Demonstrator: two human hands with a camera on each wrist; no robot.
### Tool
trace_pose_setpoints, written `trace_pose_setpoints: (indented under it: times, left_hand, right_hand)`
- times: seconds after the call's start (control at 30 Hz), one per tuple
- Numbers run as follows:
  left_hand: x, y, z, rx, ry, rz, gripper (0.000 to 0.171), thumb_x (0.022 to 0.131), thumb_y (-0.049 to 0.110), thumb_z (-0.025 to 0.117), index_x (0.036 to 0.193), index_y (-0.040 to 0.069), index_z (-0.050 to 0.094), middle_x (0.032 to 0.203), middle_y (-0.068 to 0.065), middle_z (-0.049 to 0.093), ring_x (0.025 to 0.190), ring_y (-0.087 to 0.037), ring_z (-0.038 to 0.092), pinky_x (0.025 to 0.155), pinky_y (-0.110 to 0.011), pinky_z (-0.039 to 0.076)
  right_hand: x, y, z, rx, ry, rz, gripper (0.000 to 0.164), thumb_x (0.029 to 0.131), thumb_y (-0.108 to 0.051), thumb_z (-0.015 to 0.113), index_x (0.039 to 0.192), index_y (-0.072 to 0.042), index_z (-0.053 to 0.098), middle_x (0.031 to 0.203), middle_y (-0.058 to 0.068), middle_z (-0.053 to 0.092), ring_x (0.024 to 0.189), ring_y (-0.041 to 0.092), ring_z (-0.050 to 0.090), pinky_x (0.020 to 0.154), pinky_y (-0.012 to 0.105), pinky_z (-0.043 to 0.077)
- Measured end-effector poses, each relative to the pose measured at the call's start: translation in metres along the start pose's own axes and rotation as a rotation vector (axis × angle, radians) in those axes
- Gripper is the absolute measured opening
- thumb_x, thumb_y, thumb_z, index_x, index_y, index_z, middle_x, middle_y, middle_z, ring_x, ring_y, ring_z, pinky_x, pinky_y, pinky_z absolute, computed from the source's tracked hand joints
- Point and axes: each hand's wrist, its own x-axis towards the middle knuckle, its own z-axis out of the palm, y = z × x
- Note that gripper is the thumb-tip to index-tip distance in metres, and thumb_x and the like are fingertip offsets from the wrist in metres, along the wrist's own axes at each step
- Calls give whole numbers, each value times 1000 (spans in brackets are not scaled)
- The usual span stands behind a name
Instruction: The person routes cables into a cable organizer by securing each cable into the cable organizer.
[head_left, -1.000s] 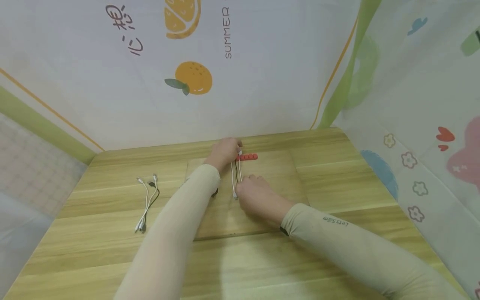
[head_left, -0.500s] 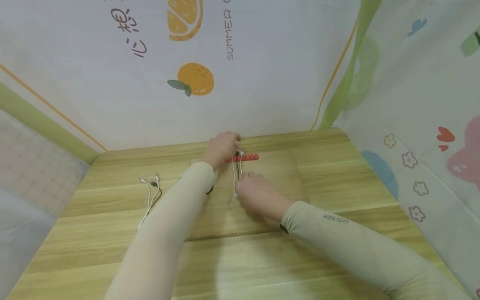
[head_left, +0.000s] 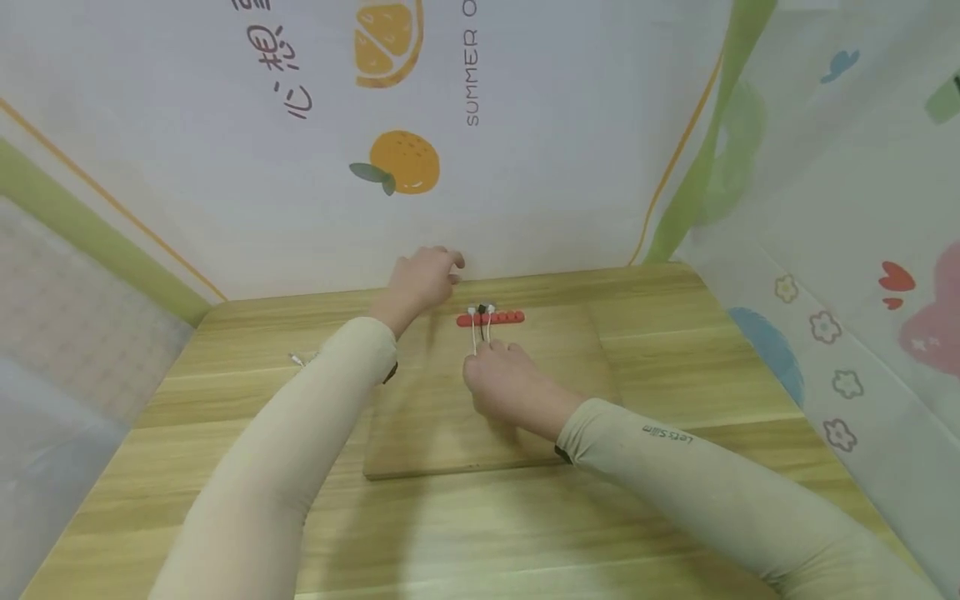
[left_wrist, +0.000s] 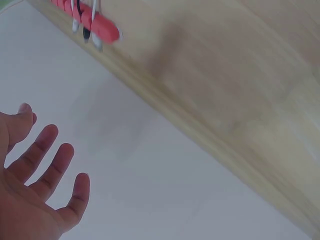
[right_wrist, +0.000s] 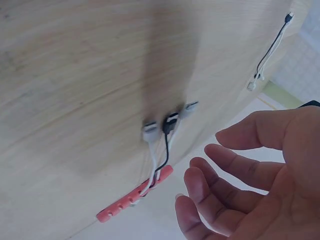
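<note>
A red cable clip strip (head_left: 513, 317) lies near the back of a wooden board (head_left: 408, 446). Two white cables and a black cable (right_wrist: 166, 147) sit side by side in its slots, their small ends past the strip's back side. My left hand (head_left: 424, 279) is raised to the left of and behind the strip, fingers spread and holding nothing. Over the cables' near ends hovers my right hand (head_left: 506, 383), fingers loosely bent. The right wrist view shows it apart from the white plug (right_wrist: 150, 132) and black plug (right_wrist: 170, 121).
More loose cables (right_wrist: 270, 52) lie on the table (head_left: 187, 433) to the left, mostly hidden behind my left forearm in the head view. A printed cloth (head_left: 540, 192) hangs right behind the table's back edge.
My left hand has let go near the strip and moved back, up and left, uncovering the strip's left end. The right hand has shifted slightly left. The head view has tilted a little.
</note>
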Motion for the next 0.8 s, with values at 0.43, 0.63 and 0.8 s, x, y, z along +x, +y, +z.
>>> trace_pose_setpoints:
  times: [0.43,0.63,0.8]
  left_hand:
    - [-45,-46,-28,41,24,-25,33,107,20,60,139,14,65,142,-14,66,136,-41,59,102,-66,52]
    - [-65,-75,-35,45,9,-62,33,106,18,60,138,12,65,139,-17,66,132,-40,61,99,-66,54]
    - [-82,-98,-36,30,-26,-86,36,106,16,60,140,8,64,142,-22,64,133,-45,59,101,-71,51]
  right_hand:
    - [6,-29,-11,19,0,-56,9,100,-14,60,99,-11,68,102,8,66,91,23,60,78,38,54]
    - [11,-49,-16,10,11,-89,9,100,-17,62,92,-14,66,95,4,63,84,20,53,70,33,44]
    - [20,-71,-15,8,3,-87,9,101,-19,62,97,-14,68,102,4,66,91,19,56,78,36,50]
